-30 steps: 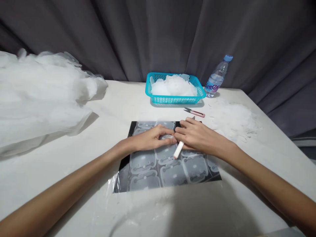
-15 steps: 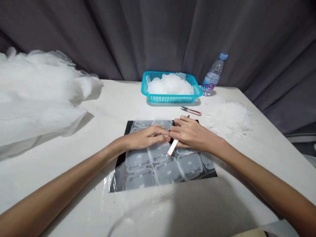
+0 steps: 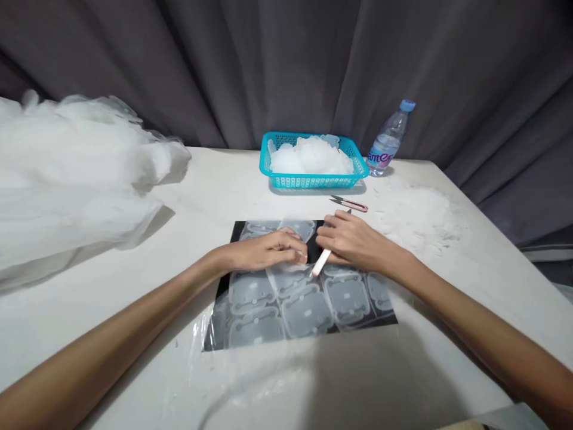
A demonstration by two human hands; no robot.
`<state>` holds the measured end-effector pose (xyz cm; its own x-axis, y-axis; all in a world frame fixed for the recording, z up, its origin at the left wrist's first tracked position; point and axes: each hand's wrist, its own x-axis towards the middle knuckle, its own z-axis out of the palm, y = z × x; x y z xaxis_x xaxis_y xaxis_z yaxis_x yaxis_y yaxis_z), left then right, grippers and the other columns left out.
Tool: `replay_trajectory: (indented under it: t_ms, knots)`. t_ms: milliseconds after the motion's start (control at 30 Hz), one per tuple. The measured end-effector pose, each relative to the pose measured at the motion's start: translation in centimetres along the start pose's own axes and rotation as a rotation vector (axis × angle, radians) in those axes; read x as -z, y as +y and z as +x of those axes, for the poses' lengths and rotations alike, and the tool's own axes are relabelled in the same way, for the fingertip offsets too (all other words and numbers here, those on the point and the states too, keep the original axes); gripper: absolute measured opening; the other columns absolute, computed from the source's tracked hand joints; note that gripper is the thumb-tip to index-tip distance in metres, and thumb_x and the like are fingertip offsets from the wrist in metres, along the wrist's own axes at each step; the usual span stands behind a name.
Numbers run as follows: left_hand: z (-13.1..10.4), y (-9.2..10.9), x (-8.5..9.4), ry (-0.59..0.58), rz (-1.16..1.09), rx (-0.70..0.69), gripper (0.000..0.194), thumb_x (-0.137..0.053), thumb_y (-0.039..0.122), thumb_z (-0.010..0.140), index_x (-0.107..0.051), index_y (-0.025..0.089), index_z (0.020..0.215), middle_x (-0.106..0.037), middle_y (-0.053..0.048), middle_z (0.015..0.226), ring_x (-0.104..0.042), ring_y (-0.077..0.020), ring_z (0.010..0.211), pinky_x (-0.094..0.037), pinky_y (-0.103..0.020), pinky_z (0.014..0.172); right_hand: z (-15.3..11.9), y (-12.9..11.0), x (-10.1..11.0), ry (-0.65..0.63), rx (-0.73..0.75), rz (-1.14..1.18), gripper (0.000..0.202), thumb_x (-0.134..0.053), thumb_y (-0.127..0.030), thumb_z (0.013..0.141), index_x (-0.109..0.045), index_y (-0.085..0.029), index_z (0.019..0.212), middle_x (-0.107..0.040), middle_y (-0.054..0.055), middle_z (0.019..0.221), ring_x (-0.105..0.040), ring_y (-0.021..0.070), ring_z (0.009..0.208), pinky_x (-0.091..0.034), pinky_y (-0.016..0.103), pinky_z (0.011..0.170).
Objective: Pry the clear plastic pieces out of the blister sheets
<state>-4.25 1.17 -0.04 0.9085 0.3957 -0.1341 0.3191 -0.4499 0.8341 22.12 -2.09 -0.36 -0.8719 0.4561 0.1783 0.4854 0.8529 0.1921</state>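
Observation:
A sheet of clear film covers a black mat [image 3: 317,239] on the table, with several translucent rounded plastic pieces [image 3: 307,310] laid out on it. Over the mat's upper middle, my left hand [image 3: 273,249] curls its fingers down, the thumb and fingertips closed at the edge of a translucent piece. Just right of it, my right hand [image 3: 353,239] is wrapped round a slim white-handled tool [image 3: 321,263]. The tool's pinkish end points down toward the pieces, and a dark pointed tip shows beyond the knuckles. A narrow strip of black mat separates the two hands.
Behind the mat stands a turquoise basket [image 3: 316,181] heaped with white translucent pieces. Thread snips [image 3: 349,203] lie before it, a water bottle [image 3: 385,143] beside it. White scraps [image 3: 423,218] are spread at right; a large white plastic bag [image 3: 76,173] fills the left.
My left fingers have curled in from a flatter pose. My right hand has shifted slightly right with the tool, opening a gap between the hands.

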Motion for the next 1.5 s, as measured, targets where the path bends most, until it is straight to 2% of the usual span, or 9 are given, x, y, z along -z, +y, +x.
replay_trajectory:
  t_ms: [133,233,367,500,733,867,1000,1333,1500]
  knots:
    - [-0.7,-0.6,0.4,0.003,-0.014,0.01,0.029,-0.051,0.038,0.104,-0.07,0.018,0.092,-0.067,-0.005,0.092,-0.058,-0.0207,0.095,-0.043,-0.031,0.092,-1.2,1.0,0.6,-0.04,-0.122,0.05,0.019,-0.06,-0.025,0.102,-0.067,-0.016,0.086,-0.067,0.008,0.082,-0.049,0.025,0.083,-0.034,0.038,0.083]
    - [-0.7,-0.3,0.5,0.057,-0.03,0.034,0.032,-0.051,0.04,0.106,-0.07,0.017,0.094,-0.068,-0.005,0.092,-0.06,-0.0187,0.088,-0.045,-0.029,0.084,-1.3,0.6,1.3,-0.025,-0.12,0.158,0.02,-0.056,-0.027,0.104,-0.071,-0.016,0.095,-0.068,0.011,0.099,-0.05,0.0259,0.089,-0.037,0.039,0.084]
    - [-0.4,0.5,0.5,0.105,0.113,0.042,0.032,-0.051,0.041,0.108,-0.077,0.023,0.113,-0.076,-0.005,0.109,-0.06,-0.0216,0.1,-0.043,-0.033,0.093,-0.8,-0.4,1.9,0.025,-0.086,0.341,0.027,-0.05,-0.021,0.106,-0.072,-0.018,0.12,-0.067,0.012,0.121,-0.05,0.0281,0.108,-0.04,0.043,0.097]
    - [-0.4,1.5,0.4,0.138,0.303,0.02,0.03,-0.068,0.054,0.098,-0.08,0.03,0.111,-0.078,-0.001,0.104,-0.06,-0.0234,0.106,-0.037,-0.035,0.102,-0.6,-1.1,2.5,0.0,-0.078,0.578,0.026,-0.052,-0.019,0.105,-0.076,-0.022,0.115,-0.072,0.007,0.125,-0.048,0.0275,0.122,-0.039,0.045,0.107]
    - [-0.3,3.8,-1.2,0.126,0.456,-0.083,0.017,-0.059,0.031,0.103,-0.072,0.022,0.111,-0.075,-0.002,0.1,-0.059,-0.0251,0.111,-0.034,-0.037,0.106,-1.3,0.0,4.6,-0.126,-0.188,0.84,0.026,-0.059,-0.017,0.1,-0.076,-0.023,0.119,-0.076,0.005,0.116,-0.055,0.0252,0.116,-0.043,0.042,0.105]
    - [0.1,3.9,-2.1,0.121,0.461,-0.116,0.023,-0.071,0.041,0.098,-0.075,0.02,0.108,-0.075,-0.002,0.096,-0.061,-0.0258,0.107,-0.027,-0.041,0.113,-1.4,0.0,4.6,-0.118,-0.207,0.865,0.019,-0.066,-0.026,0.1,-0.075,-0.021,0.117,-0.073,0.007,0.113,-0.056,0.0245,0.114,-0.042,0.039,0.102]
    - [0.6,3.4,-2.1,0.035,0.344,-0.06,0.009,-0.072,0.03,0.097,-0.079,0.024,0.097,-0.077,0.002,0.095,-0.062,-0.0216,0.099,-0.028,-0.038,0.111,-1.2,-0.9,3.3,-0.188,-0.163,0.883,0.024,-0.071,-0.037,0.099,-0.073,-0.019,0.114,-0.068,0.007,0.106,-0.052,0.0238,0.107,-0.043,0.035,0.094]
    - [0.5,3.0,-2.5,0.03,0.13,-0.138,0.018,-0.063,0.031,0.102,-0.075,0.022,0.092,-0.079,0.0,0.098,-0.066,-0.0207,0.101,-0.03,-0.038,0.112,-0.9,-2.3,3.4,-0.176,-0.057,0.787,0.015,-0.062,-0.022,0.102,-0.076,-0.021,0.108,-0.068,0.004,0.099,-0.048,0.0221,0.098,-0.038,0.036,0.095]
    - [0.4,2.8,-3.2,0.027,0.035,-0.197,0.017,-0.062,0.027,0.102,-0.076,0.021,0.096,-0.079,-0.004,0.101,-0.07,-0.0221,0.1,-0.039,-0.04,0.114,-0.8,-3.2,3.4,-0.144,-0.014,0.668,0.018,-0.062,-0.031,0.105,-0.076,-0.019,0.105,-0.07,0.004,0.096,-0.046,0.0226,0.093,-0.037,0.037,0.089]
